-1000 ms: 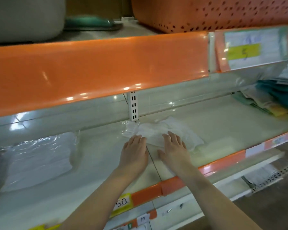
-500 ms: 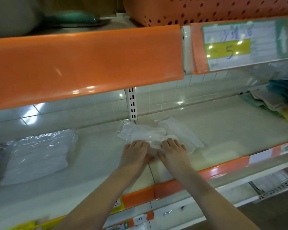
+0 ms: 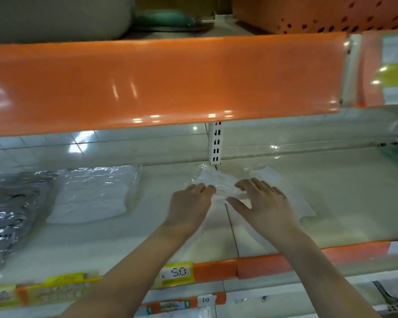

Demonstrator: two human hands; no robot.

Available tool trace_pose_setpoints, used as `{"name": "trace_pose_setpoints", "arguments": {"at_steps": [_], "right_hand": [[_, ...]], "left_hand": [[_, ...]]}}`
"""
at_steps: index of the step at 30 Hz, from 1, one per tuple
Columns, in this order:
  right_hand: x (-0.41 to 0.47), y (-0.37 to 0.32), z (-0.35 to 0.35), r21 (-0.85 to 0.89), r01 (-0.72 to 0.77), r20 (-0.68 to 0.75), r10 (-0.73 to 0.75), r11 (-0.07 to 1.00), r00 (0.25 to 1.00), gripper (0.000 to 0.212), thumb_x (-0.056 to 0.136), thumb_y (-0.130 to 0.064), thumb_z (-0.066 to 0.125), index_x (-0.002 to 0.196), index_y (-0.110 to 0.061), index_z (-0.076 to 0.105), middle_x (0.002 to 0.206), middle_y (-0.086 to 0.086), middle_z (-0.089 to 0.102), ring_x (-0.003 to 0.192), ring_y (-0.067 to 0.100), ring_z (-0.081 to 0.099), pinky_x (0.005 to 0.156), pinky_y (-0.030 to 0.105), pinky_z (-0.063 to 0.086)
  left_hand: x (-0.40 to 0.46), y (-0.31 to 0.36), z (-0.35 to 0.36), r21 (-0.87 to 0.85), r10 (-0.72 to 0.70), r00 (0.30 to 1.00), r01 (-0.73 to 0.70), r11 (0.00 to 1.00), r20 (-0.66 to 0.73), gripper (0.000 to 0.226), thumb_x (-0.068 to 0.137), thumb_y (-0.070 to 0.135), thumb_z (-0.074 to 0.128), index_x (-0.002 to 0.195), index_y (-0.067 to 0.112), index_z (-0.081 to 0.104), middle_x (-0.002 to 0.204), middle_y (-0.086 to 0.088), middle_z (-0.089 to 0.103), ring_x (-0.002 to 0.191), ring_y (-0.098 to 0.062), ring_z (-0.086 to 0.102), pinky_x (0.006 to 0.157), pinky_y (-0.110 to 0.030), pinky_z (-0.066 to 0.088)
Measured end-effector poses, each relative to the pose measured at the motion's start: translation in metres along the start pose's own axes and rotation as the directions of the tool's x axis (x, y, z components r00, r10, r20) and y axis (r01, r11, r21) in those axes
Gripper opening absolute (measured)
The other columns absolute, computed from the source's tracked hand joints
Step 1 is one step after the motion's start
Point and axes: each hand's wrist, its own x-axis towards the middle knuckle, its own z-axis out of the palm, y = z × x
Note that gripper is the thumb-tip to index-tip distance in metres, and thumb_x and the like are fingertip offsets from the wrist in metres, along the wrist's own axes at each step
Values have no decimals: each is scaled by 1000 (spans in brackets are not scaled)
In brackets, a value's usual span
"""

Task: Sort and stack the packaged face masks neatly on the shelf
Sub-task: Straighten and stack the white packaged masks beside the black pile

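White face masks in clear wrappers (image 3: 218,182) lie in a loose pile at the middle of the cream shelf (image 3: 342,203), near the slotted upright. My left hand (image 3: 191,203) rests on the pile's left edge with its fingers laid flat. My right hand (image 3: 262,200) lies over the pile's right part, fingers spread and straight, thumb pointing left. Another wrapped white mask (image 3: 283,191) sticks out from under my right hand toward the right. A larger clear pack of white masks (image 3: 94,193) lies flat further left.
A crinkled silvery-grey pack (image 3: 12,207) sits at the far left. The orange front (image 3: 161,81) of the upper shelf hangs low above the hands. Greenish goods (image 3: 397,157) lie at the far right. Price tags run along the orange front rail (image 3: 216,269).
The view has swung left, bringing the silvery pack into sight. My right hand has spread open over the pile and my left hand has shifted slightly apart from it.
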Motion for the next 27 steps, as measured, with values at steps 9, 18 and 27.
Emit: {"name": "trace_pose_setpoints", "arguments": {"at_steps": [9, 18, 27], "right_hand": [[37, -87, 41, 179, 129, -175, -98, 975, 980, 19, 84, -18, 51, 83, -16, 70, 79, -2, 68, 70, 24, 66, 56, 29, 50], [71, -198, 92, 209, 281, -239, -230, 937, 943, 37, 75, -8, 43, 99, -14, 70, 101, -1, 69, 93, 21, 64, 82, 29, 41], [60, -255, 137, 158, 299, 7, -304, 941, 953, 38, 73, -17, 39, 89, -20, 74, 97, -3, 71, 86, 19, 68, 77, 28, 47]], "left_hand": [[-43, -96, -38, 120, -69, 969, 100, 988, -236, 9, 72, 15, 65, 79, 20, 68, 66, 4, 61, 61, -20, 62, 43, -25, 38], [-89, -196, -60, 37, -207, 934, 227, 973, -291, 36, 71, 11, 42, 86, 13, 74, 82, -1, 73, 73, -21, 69, 53, -27, 53], [-140, -254, -41, 73, -204, 962, 220, 973, -179, 32, 61, -8, 66, 87, 8, 76, 91, -7, 74, 80, -25, 72, 63, -38, 57]]}}
